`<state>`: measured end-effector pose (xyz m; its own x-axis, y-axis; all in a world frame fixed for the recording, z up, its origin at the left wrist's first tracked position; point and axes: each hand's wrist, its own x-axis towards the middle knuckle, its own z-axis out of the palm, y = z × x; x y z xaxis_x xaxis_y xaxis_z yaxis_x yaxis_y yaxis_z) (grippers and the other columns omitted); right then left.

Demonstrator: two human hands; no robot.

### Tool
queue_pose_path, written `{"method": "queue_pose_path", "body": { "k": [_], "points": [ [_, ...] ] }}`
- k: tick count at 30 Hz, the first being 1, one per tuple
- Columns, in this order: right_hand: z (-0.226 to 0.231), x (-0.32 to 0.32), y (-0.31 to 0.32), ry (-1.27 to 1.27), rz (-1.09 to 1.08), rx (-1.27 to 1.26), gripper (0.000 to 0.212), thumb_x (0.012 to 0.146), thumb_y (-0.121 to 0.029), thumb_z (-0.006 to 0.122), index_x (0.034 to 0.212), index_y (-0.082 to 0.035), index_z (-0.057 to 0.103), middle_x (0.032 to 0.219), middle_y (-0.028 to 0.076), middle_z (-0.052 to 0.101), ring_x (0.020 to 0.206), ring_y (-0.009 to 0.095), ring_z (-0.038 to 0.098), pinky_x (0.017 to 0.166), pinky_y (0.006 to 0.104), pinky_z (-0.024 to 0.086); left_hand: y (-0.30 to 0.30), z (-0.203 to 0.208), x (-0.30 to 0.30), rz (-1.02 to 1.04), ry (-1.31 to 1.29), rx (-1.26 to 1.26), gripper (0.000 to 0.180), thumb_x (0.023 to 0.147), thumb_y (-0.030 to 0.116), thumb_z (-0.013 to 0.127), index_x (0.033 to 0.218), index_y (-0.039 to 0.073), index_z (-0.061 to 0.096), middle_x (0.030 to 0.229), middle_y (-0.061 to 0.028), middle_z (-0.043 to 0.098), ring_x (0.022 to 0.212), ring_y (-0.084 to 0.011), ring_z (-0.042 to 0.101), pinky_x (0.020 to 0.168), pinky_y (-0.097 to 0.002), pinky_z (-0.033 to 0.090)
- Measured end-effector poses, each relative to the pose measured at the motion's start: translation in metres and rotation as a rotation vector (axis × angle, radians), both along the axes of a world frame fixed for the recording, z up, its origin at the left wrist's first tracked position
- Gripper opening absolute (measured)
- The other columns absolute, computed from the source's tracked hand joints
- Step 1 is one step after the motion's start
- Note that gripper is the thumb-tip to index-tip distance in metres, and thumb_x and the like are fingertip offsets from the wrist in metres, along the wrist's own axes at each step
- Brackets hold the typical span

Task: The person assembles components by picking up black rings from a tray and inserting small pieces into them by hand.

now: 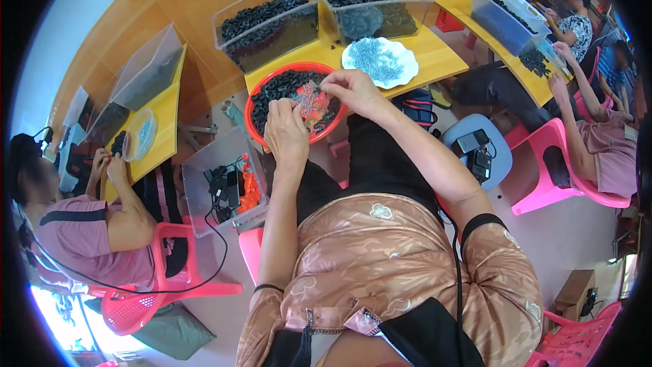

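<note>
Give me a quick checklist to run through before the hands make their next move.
1. Left hand over the red basin: ok, fingertips above it.
2. Right hand near the basin: ok, fingertips by its right side.
3. Small part secure in each grip: cannot tell, too small at the fingertips.
4. Black pieces available: ok, many lie in the basin.
5. White plate of small light-blue pieces on the table: ok, right of the basin.
6. Basin firmly supported: cannot tell, underside hidden.
</note>
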<state>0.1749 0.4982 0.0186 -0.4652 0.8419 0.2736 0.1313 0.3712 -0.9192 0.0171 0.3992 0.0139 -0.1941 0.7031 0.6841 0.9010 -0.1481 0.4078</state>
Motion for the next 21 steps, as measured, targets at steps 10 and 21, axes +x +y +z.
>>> {"method": "queue_pose_path", "body": {
  "k": [10, 21],
  "points": [
    [-0.001, 0.0, -0.007, -0.658, -0.041, 0.41, 0.014, 0.073, -0.016, 0.072, 0.082, -0.005, 0.073, 0.077, 0.014, 0.069, 0.076, 0.028, 0.068, 0.069, 0.0389, 0.053, 0.005, -0.015, 0.002, -0.037, -0.024, -0.056, 0.018, 0.083, 0.004, 0.061, 0.1, 0.003, 0.054, 0.098, -0.0149, 0.054, 0.092, -0.0348, 0.056, 0.078, -0.0441, 0.045],
    [0.007, -0.015, -0.006, -0.876, 0.018, 0.637, 0.009, 0.074, -0.013, 0.066, 0.073, -0.006, 0.072, 0.075, 0.018, 0.067, 0.076, 0.033, 0.067, 0.066, 0.0436, 0.051, 0.005, -0.024, 0.007, -0.108, -0.019, -0.077, 0.019, 0.081, 0.007, 0.064, 0.098, 0.003, 0.055, 0.095, -0.0159, 0.054, 0.091, -0.0357, 0.056, 0.078, -0.0453, 0.045]
  ]
}}
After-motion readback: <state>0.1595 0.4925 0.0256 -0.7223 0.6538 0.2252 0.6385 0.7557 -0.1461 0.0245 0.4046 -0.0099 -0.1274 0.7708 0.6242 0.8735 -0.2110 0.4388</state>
